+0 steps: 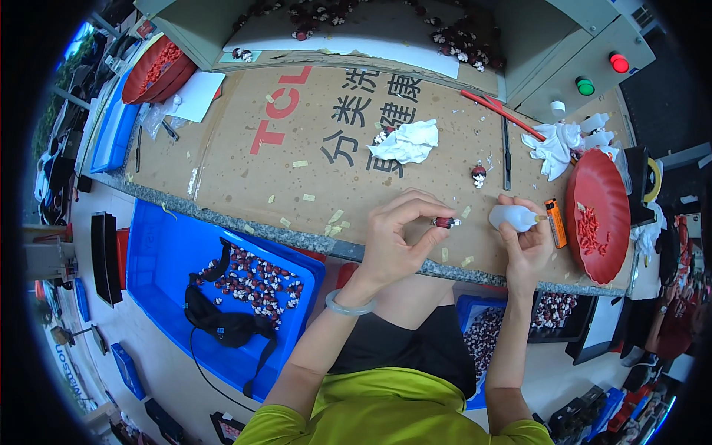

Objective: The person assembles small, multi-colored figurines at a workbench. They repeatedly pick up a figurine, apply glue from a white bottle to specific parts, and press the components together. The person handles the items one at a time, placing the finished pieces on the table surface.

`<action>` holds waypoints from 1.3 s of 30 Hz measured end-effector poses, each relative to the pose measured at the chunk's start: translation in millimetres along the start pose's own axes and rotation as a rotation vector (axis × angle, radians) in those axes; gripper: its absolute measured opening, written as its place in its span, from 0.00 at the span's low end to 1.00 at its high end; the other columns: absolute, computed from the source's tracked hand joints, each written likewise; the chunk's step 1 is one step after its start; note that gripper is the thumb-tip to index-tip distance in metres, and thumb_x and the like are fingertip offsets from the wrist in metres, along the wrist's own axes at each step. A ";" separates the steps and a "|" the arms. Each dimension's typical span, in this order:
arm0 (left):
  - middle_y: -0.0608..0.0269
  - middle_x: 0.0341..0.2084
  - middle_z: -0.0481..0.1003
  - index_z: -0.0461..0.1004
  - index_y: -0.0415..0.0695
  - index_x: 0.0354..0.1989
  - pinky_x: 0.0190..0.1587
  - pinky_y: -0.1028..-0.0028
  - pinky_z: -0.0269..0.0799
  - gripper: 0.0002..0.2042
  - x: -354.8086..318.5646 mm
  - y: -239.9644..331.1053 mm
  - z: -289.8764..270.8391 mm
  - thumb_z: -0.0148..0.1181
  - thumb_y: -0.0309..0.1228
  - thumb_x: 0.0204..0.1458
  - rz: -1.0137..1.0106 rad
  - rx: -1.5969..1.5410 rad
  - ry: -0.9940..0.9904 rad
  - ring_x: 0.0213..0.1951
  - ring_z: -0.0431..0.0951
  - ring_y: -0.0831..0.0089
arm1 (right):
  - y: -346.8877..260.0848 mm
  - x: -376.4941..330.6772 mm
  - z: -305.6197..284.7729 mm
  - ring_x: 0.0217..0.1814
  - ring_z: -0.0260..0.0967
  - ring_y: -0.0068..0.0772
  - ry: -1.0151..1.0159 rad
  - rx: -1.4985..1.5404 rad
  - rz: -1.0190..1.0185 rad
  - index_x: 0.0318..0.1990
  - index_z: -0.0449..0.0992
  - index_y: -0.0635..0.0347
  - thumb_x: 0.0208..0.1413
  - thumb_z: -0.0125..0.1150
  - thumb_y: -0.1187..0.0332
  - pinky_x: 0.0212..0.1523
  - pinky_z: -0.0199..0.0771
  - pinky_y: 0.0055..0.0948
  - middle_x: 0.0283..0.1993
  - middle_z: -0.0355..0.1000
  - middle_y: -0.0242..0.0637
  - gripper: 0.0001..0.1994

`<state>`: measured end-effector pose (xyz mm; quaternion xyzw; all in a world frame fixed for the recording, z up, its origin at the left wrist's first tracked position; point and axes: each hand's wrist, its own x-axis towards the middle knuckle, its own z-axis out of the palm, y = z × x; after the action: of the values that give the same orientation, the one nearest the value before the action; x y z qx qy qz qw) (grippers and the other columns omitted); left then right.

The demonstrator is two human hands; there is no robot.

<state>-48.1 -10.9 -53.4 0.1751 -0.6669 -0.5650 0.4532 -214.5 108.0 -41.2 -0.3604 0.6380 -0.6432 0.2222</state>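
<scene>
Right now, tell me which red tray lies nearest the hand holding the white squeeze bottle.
The red tray at the table's right end, beside the right hand and its white squeeze bottle. The other red tray leans at the far left corner.

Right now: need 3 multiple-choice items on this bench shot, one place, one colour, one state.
1. Where is the orange lighter?
A. on the floor
B. beside the red tray, on the cardboard
C. in the blue bin

2. What colour is the bracelet on the left wrist?
A. pale green
B. black
C. red

3. What is the right hand doing?
A. resting flat
B. holding scissors
C. holding a small white bottle

Answers:
1 B, it lies along the tray's left rim.
2 A, a pale ring shows at the wrist.
3 C, fingers wrap the bottle, its tip facing the small dark red piece in the left hand.
</scene>
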 end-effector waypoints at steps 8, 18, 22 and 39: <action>0.56 0.28 0.77 0.79 0.38 0.33 0.37 0.73 0.72 0.11 -4.7 3.8 2.5 0.64 0.15 0.37 0.005 0.065 0.007 0.32 0.78 0.68 | 5.7 3.1 1.7 0.52 0.68 0.29 -0.023 -0.088 0.000 0.51 0.66 0.68 0.53 0.60 0.80 0.55 0.65 0.27 0.50 0.71 0.45 0.18; 0.56 0.28 0.77 0.78 0.38 0.32 0.36 0.73 0.73 0.11 -6.4 3.0 2.8 0.63 0.15 0.37 0.018 0.087 0.002 0.32 0.78 0.67 | 0.9 0.2 4.6 0.59 0.62 0.34 0.039 -0.108 -0.131 0.61 0.55 0.67 0.48 0.60 0.81 0.60 0.60 0.33 0.60 0.62 0.51 0.31; 0.55 0.29 0.76 0.78 0.34 0.33 0.38 0.74 0.71 0.11 -6.5 5.8 1.2 0.63 0.14 0.38 0.009 0.062 -0.013 0.33 0.76 0.69 | 12.2 -12.8 -5.0 0.60 0.60 0.41 0.248 -0.273 -0.486 0.61 0.54 0.65 0.44 0.58 0.83 0.60 0.59 0.39 0.62 0.57 0.53 0.34; 0.59 0.40 0.74 0.80 0.40 0.39 0.40 0.75 0.74 0.13 -4.8 3.4 2.9 0.59 0.14 0.44 -0.047 -0.026 -0.025 0.40 0.75 0.71 | -6.6 -31.4 47.6 0.40 0.74 0.29 -0.115 0.150 0.075 0.48 0.73 0.73 0.58 0.57 0.77 0.42 0.75 0.24 0.39 0.76 0.42 0.12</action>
<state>-47.0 -4.5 -52.2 0.1775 -0.6608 -0.5863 0.4336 -157.6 100.5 -43.9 -0.3549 0.5872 -0.6588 0.3087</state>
